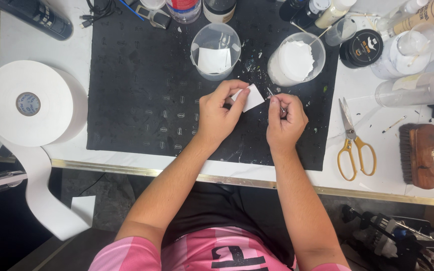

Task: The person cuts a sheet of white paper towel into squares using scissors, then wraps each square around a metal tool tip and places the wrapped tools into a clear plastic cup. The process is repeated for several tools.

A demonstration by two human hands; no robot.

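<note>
My left hand pinches a small white paper square between thumb and fingers, just above the black mat. My right hand is closed around a thin stick, its tip angled toward the square's edge. Both hands sit near the mat's middle. Behind them stand a clear cup holding a white sheet and a second cup full of white material. Yellow-handled scissors and a wooden brush lie to the right; a large paper roll rests at left.
</note>
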